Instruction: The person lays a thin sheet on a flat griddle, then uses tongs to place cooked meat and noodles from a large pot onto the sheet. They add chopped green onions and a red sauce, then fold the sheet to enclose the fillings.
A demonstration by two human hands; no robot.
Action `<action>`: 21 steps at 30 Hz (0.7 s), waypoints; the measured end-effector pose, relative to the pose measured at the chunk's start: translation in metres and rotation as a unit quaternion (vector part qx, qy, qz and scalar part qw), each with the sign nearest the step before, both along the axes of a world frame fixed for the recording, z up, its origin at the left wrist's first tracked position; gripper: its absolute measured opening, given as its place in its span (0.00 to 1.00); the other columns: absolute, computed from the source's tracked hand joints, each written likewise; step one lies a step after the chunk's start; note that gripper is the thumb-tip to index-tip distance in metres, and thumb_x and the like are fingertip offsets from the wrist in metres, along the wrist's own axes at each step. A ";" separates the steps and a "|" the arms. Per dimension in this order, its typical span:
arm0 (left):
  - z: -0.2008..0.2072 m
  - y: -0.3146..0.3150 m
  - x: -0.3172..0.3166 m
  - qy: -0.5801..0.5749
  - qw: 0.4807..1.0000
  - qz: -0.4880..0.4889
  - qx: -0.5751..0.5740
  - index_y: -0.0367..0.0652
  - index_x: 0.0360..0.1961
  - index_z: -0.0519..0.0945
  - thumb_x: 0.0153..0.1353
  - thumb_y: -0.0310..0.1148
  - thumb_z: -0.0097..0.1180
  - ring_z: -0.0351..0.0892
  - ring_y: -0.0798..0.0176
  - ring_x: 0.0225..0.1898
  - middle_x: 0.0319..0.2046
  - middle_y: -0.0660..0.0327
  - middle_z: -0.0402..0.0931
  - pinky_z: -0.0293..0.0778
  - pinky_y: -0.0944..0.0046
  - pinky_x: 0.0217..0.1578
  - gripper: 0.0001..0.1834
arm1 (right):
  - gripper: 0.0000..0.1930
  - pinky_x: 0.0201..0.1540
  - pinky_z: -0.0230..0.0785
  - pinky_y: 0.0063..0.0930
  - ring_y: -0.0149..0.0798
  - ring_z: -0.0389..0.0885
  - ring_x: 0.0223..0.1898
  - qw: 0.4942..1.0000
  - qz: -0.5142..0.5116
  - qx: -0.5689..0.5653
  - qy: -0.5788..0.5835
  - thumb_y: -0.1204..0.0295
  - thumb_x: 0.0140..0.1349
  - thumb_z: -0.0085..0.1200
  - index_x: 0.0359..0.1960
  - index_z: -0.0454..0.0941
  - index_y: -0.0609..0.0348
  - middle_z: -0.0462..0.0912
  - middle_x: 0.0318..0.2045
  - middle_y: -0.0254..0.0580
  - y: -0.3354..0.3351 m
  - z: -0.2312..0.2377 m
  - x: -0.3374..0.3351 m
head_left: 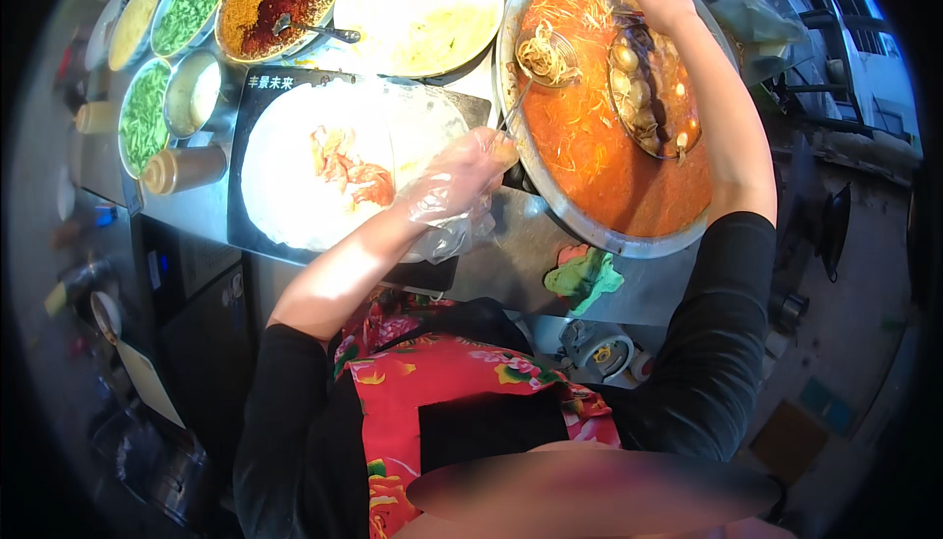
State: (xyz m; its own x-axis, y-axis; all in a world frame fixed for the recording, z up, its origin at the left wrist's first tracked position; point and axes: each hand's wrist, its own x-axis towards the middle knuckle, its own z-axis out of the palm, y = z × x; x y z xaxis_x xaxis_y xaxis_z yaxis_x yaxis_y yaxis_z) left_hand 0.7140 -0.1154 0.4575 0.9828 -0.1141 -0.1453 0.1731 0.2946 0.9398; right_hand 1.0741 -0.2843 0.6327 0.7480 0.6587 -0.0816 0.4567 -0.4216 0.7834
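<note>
My left hand (462, 170), in a clear plastic glove, is closed round the thin handle of a strainer ladle (547, 56). Tangled pale strips like noodles fill its bowl, over a big round metal pan (580, 217) of orange-red broth (589, 161). At the pan's far side, my bare right hand (663, 6) is closed; what it grips, near a dark edge, is hard to make out. Below that hand, a round vessel (634, 112) in the broth holds eggs and dark brown pieces. Left of my gloved hand, reddish pieces (344, 166) lie on a white round sheet (285, 195) over a black board (257, 107).
A bowl of red and yellow spices (260, 23) with a spoon (329, 32), a large pale dish (422, 8), bowls of green shreds (192, 3) and a squeeze bottle (185, 169) stand far left. A green and pink cloth (586, 277) lies near the counter's front edge.
</note>
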 end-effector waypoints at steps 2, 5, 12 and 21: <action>-0.001 -0.003 0.010 0.012 0.998 0.003 -0.065 0.44 0.39 0.73 0.70 0.40 0.49 0.65 0.71 0.17 0.20 0.68 0.67 0.65 0.65 0.18 0.10 | 0.21 0.49 0.78 0.44 0.50 0.84 0.48 0.998 0.030 0.012 0.046 0.75 0.58 0.56 0.54 0.79 0.46 0.86 0.43 0.45 0.007 0.001 -0.011; -0.010 -0.002 0.028 0.028 0.993 -0.005 -0.118 0.44 0.39 0.72 0.69 0.36 0.46 0.65 0.71 0.17 0.21 0.67 0.68 0.66 0.65 0.17 0.07 | 0.23 0.48 0.77 0.44 0.51 0.83 0.48 0.995 0.030 0.012 0.094 0.73 0.56 0.58 0.56 0.78 0.45 0.85 0.43 0.45 0.016 -0.003 -0.027; -0.038 -0.016 0.059 0.054 0.981 0.023 -0.184 0.40 0.49 0.74 0.67 0.33 0.45 0.67 0.69 0.17 0.24 0.65 0.69 0.67 0.65 0.16 0.13 | 0.24 0.45 0.76 0.45 0.53 0.83 0.44 0.989 0.088 0.002 0.118 0.73 0.58 0.58 0.59 0.77 0.44 0.84 0.39 0.47 0.001 -0.016 -0.077; -0.051 -0.023 0.060 0.033 0.993 0.030 -0.105 0.41 0.44 0.73 0.67 0.37 0.49 0.64 0.70 0.14 0.23 0.66 0.68 0.63 0.67 0.12 0.11 | 0.19 0.45 0.79 0.44 0.51 0.86 0.43 0.998 -0.018 -0.033 -0.049 0.80 0.59 0.49 0.51 0.81 0.52 0.85 0.40 0.47 0.021 0.000 -0.086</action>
